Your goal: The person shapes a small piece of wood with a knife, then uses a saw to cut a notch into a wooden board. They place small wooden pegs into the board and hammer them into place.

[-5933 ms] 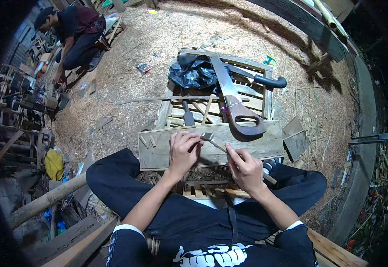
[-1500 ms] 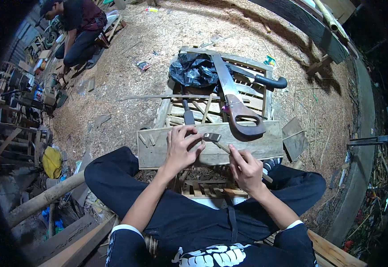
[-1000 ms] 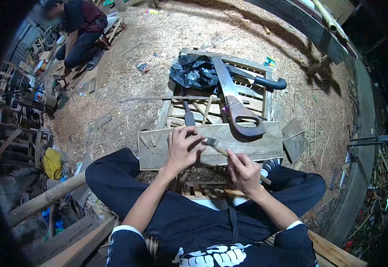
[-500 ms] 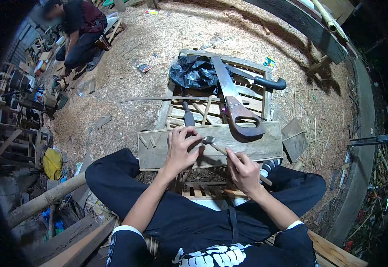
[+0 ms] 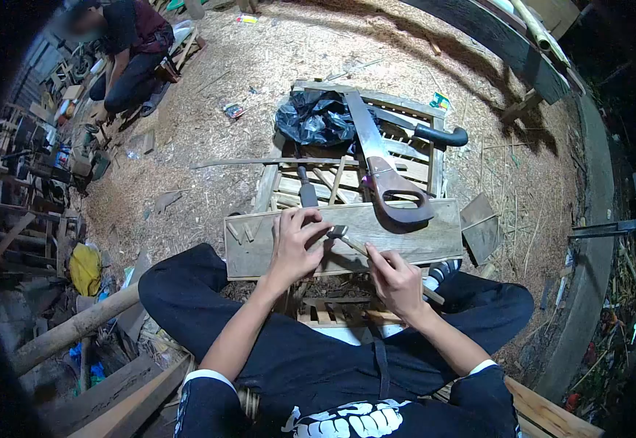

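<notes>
My right hand (image 5: 396, 283) is wrapped round the wooden handle of a small hammer (image 5: 338, 232). Its metal head is just right of the fingertips of my left hand (image 5: 294, 244), over a flat wooden board (image 5: 420, 241). My left thumb and fingers are curled towards each other at the board; whatever they pinch is too small or hidden to make out. Short wooden sticks (image 5: 240, 231) lie at the board's left end. A handsaw (image 5: 374, 150) rests with its wooden handle on the board's far edge and its blade pointing away.
Beyond the board is a slatted wooden crate (image 5: 435, 164) bearing a black plastic bag (image 5: 316, 120), a dark-handled tool (image 5: 442, 136) and loose sticks. A person (image 5: 132, 55) crouches at the upper left. Wood shavings cover the ground; a bamboo pole (image 5: 77, 328) lies left.
The hammer head has tilted slightly and shifted a little towards my left fingers. My right hand has moved slightly left with it, while my left hand keeps nearly the same place.
</notes>
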A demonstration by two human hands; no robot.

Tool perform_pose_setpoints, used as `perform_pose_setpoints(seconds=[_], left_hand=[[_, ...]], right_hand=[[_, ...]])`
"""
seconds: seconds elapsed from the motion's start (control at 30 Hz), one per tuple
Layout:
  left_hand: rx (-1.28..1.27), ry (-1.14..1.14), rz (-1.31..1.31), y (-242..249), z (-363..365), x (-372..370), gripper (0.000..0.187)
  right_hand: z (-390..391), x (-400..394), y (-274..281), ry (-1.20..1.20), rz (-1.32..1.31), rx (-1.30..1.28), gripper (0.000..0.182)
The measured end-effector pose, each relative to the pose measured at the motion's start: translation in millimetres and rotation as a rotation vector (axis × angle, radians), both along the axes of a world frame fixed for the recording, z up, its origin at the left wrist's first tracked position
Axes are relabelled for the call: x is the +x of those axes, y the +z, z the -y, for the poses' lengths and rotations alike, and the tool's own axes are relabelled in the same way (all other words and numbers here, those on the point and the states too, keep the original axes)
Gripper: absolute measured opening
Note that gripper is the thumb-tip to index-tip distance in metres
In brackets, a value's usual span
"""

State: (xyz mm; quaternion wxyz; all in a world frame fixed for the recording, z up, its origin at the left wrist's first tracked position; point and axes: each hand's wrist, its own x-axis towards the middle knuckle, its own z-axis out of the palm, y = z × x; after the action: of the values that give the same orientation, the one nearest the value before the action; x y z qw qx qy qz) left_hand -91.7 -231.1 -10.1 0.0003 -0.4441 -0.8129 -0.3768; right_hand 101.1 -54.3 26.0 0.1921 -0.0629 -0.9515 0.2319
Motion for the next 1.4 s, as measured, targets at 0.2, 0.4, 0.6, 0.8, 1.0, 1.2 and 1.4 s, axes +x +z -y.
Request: perform_pose_setpoints(seconds=[0.2,0.4,0.6,0.8,1.0,1.2,1.4], left_hand=[[0.018,0.002,0.0,1,1,1,0.038],[0.024,0.008,0.007,0,0,1,0.038],[0.021,0.007,-0.012,-1,0,0,0.037],[0.014,-0.002,0.007,0,0,1,0.038],[0.025,0.006,0.002,-1,2,1,0.037],[0.02,0.005,0.019,0,2,1,0.037],[-0.022,-0.007,0.008,2,2,-2,0.038]], right_hand=[[0,2,-1,-0.042,0.0,-0.047,0.052],[2,3,-2,-0.095,-0.128,-0.094,0.057],[1,2,-6,-0.025,-0.062,-0.082,0.059],[3,4,-9,-0.002,0.007,-0.09,0.055],[6,4,-10,-0.061,-0.099,-0.129,0.055],[6,8,-10,-0.089,-0.121,-0.191,0.057],[5,8,-10,-0.044,-0.033,-0.124,0.058]])
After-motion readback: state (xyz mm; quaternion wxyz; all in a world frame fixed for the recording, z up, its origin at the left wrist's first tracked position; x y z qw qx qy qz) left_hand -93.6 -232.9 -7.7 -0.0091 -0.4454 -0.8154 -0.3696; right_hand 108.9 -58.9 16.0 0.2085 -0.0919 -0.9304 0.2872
